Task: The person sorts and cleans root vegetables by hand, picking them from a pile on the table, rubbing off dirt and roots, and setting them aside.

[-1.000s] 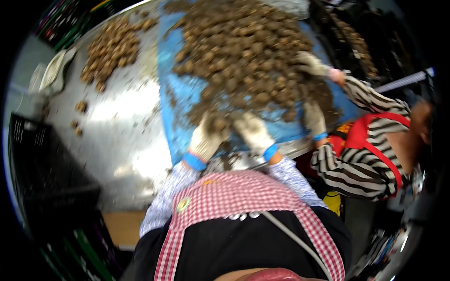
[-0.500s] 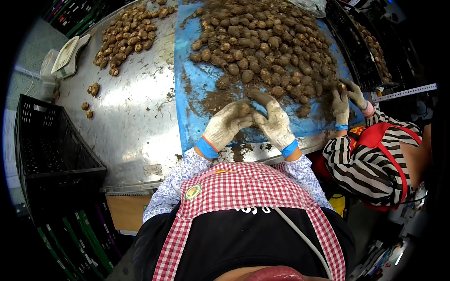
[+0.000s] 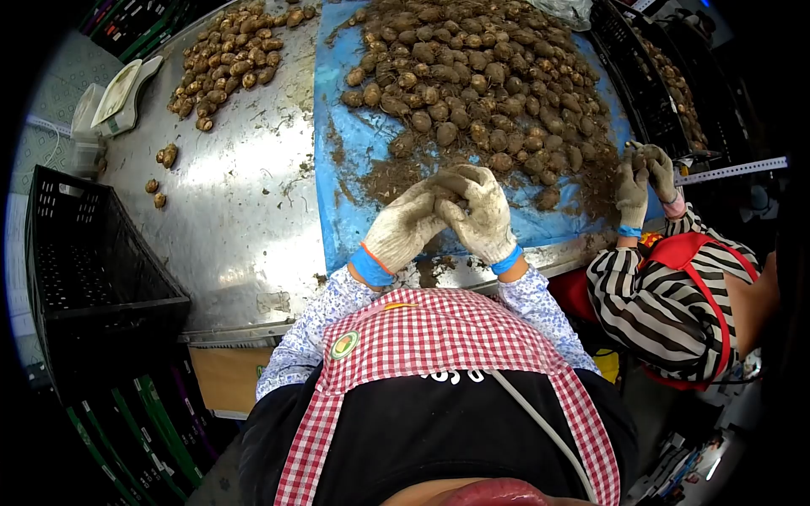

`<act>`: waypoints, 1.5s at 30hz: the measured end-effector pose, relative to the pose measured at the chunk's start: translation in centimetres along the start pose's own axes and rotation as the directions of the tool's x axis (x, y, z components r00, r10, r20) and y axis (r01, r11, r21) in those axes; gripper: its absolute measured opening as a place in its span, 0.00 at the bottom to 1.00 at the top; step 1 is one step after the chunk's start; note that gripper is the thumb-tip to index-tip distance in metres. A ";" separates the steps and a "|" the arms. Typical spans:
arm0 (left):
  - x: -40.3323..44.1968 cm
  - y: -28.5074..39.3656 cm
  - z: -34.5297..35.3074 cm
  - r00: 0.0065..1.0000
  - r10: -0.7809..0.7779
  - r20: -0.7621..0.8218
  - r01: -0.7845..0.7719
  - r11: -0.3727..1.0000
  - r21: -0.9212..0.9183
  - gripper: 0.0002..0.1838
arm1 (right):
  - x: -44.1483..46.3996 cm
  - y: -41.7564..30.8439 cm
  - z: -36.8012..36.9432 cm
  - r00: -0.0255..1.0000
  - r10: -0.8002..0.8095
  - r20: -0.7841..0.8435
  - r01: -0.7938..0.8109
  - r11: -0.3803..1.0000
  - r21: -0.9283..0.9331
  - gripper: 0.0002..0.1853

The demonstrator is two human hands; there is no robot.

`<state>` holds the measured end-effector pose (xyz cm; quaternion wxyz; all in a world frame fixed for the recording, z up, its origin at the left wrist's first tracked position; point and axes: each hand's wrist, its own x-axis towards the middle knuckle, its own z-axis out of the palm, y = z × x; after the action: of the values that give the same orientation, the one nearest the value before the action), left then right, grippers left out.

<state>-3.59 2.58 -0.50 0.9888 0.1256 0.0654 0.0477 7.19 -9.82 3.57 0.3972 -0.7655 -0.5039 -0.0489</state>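
Note:
Both of my hands wear dirt-stained white knit gloves with blue bands at the wrists. My left hand [image 3: 407,226] is closed in front of my apron, its fingers pressed against the other hand. My right hand [image 3: 483,221] curls over from the other side. A small brown taro is cupped between them, mostly hidden by the gloves. Just beyond lies a big heap of soil-covered taro [image 3: 472,93] on a blue plastic sheet [image 3: 344,228]. Loose dirt and root hairs [image 3: 392,181] are scattered on the sheet near my fingers.
A cleaner taro pile [image 3: 228,63] and several loose pieces lie on the metal table [image 3: 245,202]. A black crate [image 3: 110,312] stands left, near a scale [image 3: 122,97]. At right, a co-worker's gloved hands [image 3: 645,181] work beside another crate [image 3: 641,84].
My right fingers have folded over toward my left hand, covering the taro that showed between them. The co-worker's hands have shifted slightly right and down.

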 end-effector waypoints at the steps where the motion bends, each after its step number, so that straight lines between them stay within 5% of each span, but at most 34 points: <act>1: -0.1 0.0 0.4 1.000 0.002 0.003 -0.002 1.000 0.009 0.23 | -0.1 0.3 0.2 0.999 -0.045 -0.026 0.046 0.999 0.017 0.15; 4: -0.2 -0.3 1.1 1.000 0.019 -0.021 -0.019 0.999 0.041 0.24 | 0.2 0.8 0.4 0.993 -0.101 -0.060 0.098 0.994 -0.058 0.10; 5: -0.1 -0.4 1.0 0.998 0.032 -0.053 -0.029 0.998 0.058 0.24 | 0.6 0.5 0.2 0.992 0.128 0.008 -0.128 0.992 0.008 0.09; 7: -0.2 -0.6 0.9 0.995 0.057 -0.081 -0.043 0.987 0.157 0.25 | 1.5 -0.4 -0.3 0.824 0.539 0.175 -0.558 0.825 0.086 0.07; 8: -0.2 -0.8 1.0 0.995 0.068 -0.077 -0.048 0.970 0.237 0.25 | 0.3 2.9 1.6 0.892 0.452 -0.012 -0.445 0.882 0.153 0.10; 9: -0.2 -1.0 1.0 0.994 0.079 -0.070 -0.053 0.947 0.315 0.26 | 0.4 2.8 1.6 0.864 0.500 -0.050 -0.443 0.805 0.394 0.11; 11: 0.0 -0.6 1.4 0.987 0.128 -0.096 -0.079 0.912 0.404 0.26 | -0.4 4.7 1.3 0.567 0.791 0.228 -0.680 0.293 0.672 0.11; 12: 0.2 -0.2 1.3 0.986 0.132 -0.099 -0.078 0.900 0.428 0.26 | -0.9 4.5 0.1 0.571 0.737 0.362 -0.694 0.197 0.692 0.12; 15: 0.2 0.2 1.1 0.982 0.141 -0.124 -0.057 0.853 0.519 0.30 | -0.5 4.7 1.6 0.759 0.622 0.193 -0.647 0.683 0.341 0.13; 16: 0.1 0.0 1.3 0.978 0.167 -0.122 -0.070 0.820 0.568 0.31 | -0.2 1.6 -0.1 0.851 0.498 0.168 -0.506 0.693 0.513 0.11; 19: -0.2 -0.1 2.0 0.978 0.197 -0.073 -0.082 0.676 0.732 0.33 | -0.1 0.3 -0.9 0.969 0.151 0.196 -0.197 0.949 0.245 0.10; 20: -0.2 -0.1 2.2 0.979 0.201 -0.047 -0.088 0.615 0.784 0.34 | -0.4 0.9 -0.7 0.942 0.219 0.255 -0.303 0.882 0.360 0.12; 23: -0.3 -1.3 0.1 0.971 0.237 0.029 -0.159 0.551 0.819 0.33 | -0.3 1.6 -0.5 0.875 0.326 0.359 -0.427 0.869 0.252 0.12; 25: -0.7 -0.7 0.1 0.980 0.176 -0.088 -0.043 0.628 0.777 0.28 | -0.5 3.3 0.6 0.875 0.382 0.297 -0.350 0.924 -0.156 0.14; 27: -0.7 0.6 -0.1 0.984 0.152 -0.091 -0.048 0.723 0.689 0.26 | -0.7 6.5 2.2 0.839 0.492 0.235 -0.326 0.799 -0.506 0.17; 28: -0.5 1.1 -0.2 0.974 0.196 -0.110 -0.063 0.709 0.702 0.23 | -1.8 11.7 4.2 0.756 0.600 0.260 -0.441 0.761 -0.476 0.23; 31: -0.1 3.8 -2.6 0.960 0.213 -0.185 -0.085 0.844 0.529 0.21 | 1.7 10.0 1.8 0.876 0.479 0.052 -0.394 0.774 -0.495 0.26; 32: 0.1 4.9 -3.0 0.946 0.247 -0.211 -0.136 0.891 0.433 0.21 | 3.0 10.4 1.7 0.958 0.277 -0.070 -0.264 0.763 -0.590 0.26; 35: 2.3 10.6 -6.0 0.822 0.491 -0.287 -0.516 0.857 -0.012 0.14 | 7.6 9.4 2.7 0.852 0.521 0.044 -0.380 0.676 -0.631 0.27; 38: 1.9 16.5 -6.0 0.688 0.686 -0.235 -0.705 0.710 0.008 0.17 | 9.1 10.0 5.0 0.797 0.602 0.052 -0.478 0.680 -0.556 0.26; 39: 1.4 17.4 -5.8 0.696 0.662 -0.279 -0.702 0.708 -0.075 0.16 | 9.3 10.1 5.6 0.796 0.605 0.024 -0.501 0.681 -0.534 0.25; 41: 1.8 17.9 -7.3 0.755 0.650 -0.082 -0.652 0.758 0.008 0.15 | 9.4 9.5 5.7 0.802 0.597 0.034 -0.485 0.683 -0.546 0.24; 43: 2.2 14.8 -3.7 0.695 0.664 -0.274 -0.625 0.747 0.226 0.15 | 8.9 9.4 5.7 0.817 0.572 0.079 -0.433 0.697 -0.572 0.23; 45: 3.1 12.8 -5.1 0.810 0.538 -0.233 -0.500 0.842 0.203 0.16 | 8.4 8.6 6.1 0.836 0.526 0.156 -0.306 0.683 -0.663 0.21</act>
<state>-2.22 16.49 -2.51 0.9078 0.1955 0.1712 0.3292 16.26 -1.23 -1.38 0.0362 -0.9435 -0.3291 0.0138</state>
